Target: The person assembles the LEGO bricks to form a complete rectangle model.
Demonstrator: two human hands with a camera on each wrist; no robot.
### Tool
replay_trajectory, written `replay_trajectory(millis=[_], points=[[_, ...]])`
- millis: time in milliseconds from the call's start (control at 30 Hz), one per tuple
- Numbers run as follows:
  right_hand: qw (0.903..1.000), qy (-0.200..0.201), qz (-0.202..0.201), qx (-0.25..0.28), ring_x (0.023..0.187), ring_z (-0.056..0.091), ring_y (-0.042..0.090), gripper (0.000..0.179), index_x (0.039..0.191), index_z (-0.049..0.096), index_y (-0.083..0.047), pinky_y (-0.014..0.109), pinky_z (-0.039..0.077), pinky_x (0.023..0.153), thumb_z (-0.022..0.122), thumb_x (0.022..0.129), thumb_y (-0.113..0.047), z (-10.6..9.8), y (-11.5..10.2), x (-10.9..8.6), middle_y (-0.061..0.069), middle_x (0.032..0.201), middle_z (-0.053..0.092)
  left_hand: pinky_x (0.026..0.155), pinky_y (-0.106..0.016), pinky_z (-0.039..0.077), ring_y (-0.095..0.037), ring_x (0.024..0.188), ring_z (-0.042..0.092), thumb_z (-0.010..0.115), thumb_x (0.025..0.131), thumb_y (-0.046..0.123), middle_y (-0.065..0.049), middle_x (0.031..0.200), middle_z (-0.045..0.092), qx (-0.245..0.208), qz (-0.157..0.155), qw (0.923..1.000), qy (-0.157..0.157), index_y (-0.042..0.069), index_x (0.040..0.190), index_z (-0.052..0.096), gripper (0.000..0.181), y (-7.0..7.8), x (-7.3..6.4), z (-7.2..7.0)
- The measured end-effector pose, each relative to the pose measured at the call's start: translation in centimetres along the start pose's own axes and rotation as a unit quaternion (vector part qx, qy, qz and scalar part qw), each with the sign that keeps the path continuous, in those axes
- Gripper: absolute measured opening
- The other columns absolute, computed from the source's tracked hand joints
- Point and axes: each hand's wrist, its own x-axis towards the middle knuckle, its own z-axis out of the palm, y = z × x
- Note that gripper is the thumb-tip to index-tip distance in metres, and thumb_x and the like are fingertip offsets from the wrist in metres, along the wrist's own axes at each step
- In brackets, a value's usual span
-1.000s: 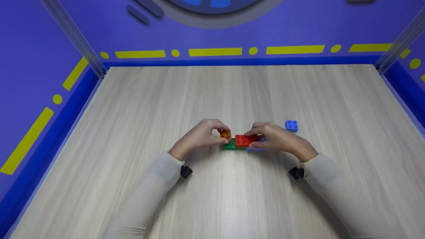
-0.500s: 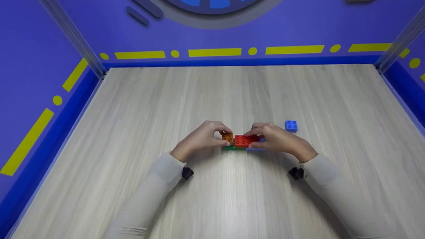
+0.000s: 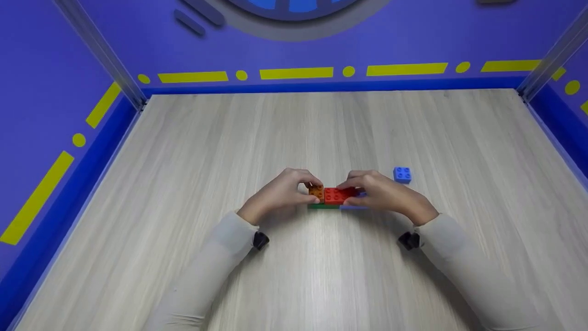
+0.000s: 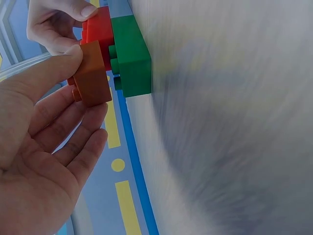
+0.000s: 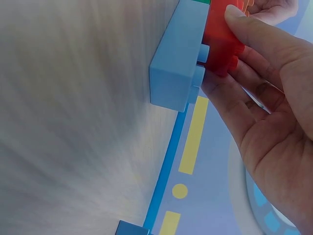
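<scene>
My left hand (image 3: 309, 191) pinches a small orange brick (image 3: 316, 191) between thumb and fingers. It holds the brick just over the studs of a green brick (image 3: 323, 206), right beside a red brick (image 3: 338, 195). In the left wrist view the orange brick (image 4: 91, 74) is slightly tilted and I cannot tell whether it is seated on the green brick (image 4: 131, 55). My right hand (image 3: 350, 193) grips the red brick (image 5: 222, 36), which sits across the green brick and a light blue brick (image 5: 175, 61).
A loose blue brick (image 3: 402, 174) lies on the wooden tabletop (image 3: 294, 128) just right of my right hand. Blue walls with yellow markings close in the table on the left, back and right.
My left hand has carried the orange brick to the right and down, from a gap away to right against the red brick. My right hand has stayed still.
</scene>
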Motion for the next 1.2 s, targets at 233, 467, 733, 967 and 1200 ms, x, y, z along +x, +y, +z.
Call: replay_trajectory(millis=[233,467,733,967,1200], points=[[1.0000,-0.004,0.004,-0.001,0.082,0.059,0.012,0.032,0.116,0.069,-0.006,0.031,0.055,0.073,0.072,0.086,-0.016,0.02,-0.04,-0.02,0.003,0.096,0.064,0.087,-0.042,0.051,-0.020,0.096,0.062,0.077,0.082,0.014,-0.009,0.106,0.071,-0.001,0.001,1.0000,-0.003,0.004,0.110,0.071,0.031,-0.09,0.06,0.18],[0.9999,-0.007,0.009,-0.003,0.082,0.059,0.011,0.032,0.117,0.069,-0.006,0.030,0.055,0.073,0.072,0.086,-0.016,0.06,-0.11,-0.01,0.003,0.097,0.065,0.088,-0.041,0.051,-0.020,0.097,0.063,0.077,0.082,0.014,-0.009,0.108,0.070,0.008,0.003,1.0000,-0.003,0.004,0.111,0.071,0.032,-0.11,0.02,0.37],[1.0000,-0.003,0.004,-0.003,0.081,0.059,0.014,0.031,0.115,0.070,-0.005,0.032,0.055,0.071,0.072,0.086,-0.016,0.06,-0.10,0.04,0.004,0.096,0.064,0.088,-0.040,0.051,-0.019,0.097,0.063,0.077,0.082,0.014,-0.008,0.107,0.071,0.005,-0.003,1.0000,-0.004,0.004,0.111,0.071,0.032,-0.08,0.03,0.42],[1.0000,-0.003,0.004,-0.004,0.081,0.060,0.013,0.031,0.116,0.069,-0.004,0.031,0.055,0.070,0.072,0.087,-0.015,0.00,-0.18,-0.03,0.004,0.097,0.065,0.090,-0.040,0.050,-0.019,0.098,0.063,0.076,0.083,0.015,-0.008,0.109,0.070,0.005,-0.009,0.9999,-0.006,0.006,0.113,0.071,0.032,-0.21,0.15,0.49],[0.9999,-0.002,0.007,-0.008,0.084,0.061,0.013,0.032,0.116,0.069,-0.004,0.031,0.056,0.075,0.073,0.086,-0.015,-0.01,-0.22,0.05,0.004,0.096,0.065,0.089,-0.040,0.050,-0.019,0.098,0.063,0.077,0.081,0.013,-0.008,0.107,0.071,0.001,-0.008,1.0000,0.001,0.005,0.111,0.072,0.031,-0.35,0.12,0.61]])
